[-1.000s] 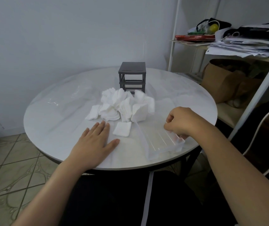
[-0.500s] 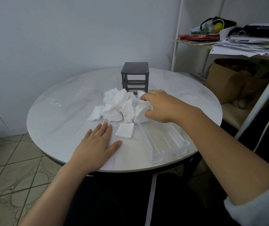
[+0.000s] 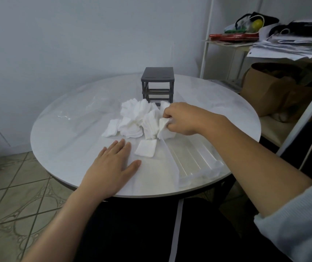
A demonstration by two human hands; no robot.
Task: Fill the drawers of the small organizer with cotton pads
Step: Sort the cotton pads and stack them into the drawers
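Pinching white square cotton pads (image 3: 163, 125) in curled right hand (image 3: 181, 118); left hand (image 3: 111, 167) flat, fingers straight, on round white table (image 3: 66, 129). Clear plastic drawer (image 3: 194, 159) below right forearm, dark grey organizer frame (image 3: 158, 84) beyond knuckles.

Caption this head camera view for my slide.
Right hand pinches cotton pads beside an empty clear drawer; left hand flat on table.

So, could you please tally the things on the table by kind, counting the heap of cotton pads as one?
Dark organizer frame: 1
Clear drawer plainly seen: 1
Heap of cotton pads: 1
Loose cotton pad beside the heap: 1
Total: 4, leaving out faint clear plastic at the far left.
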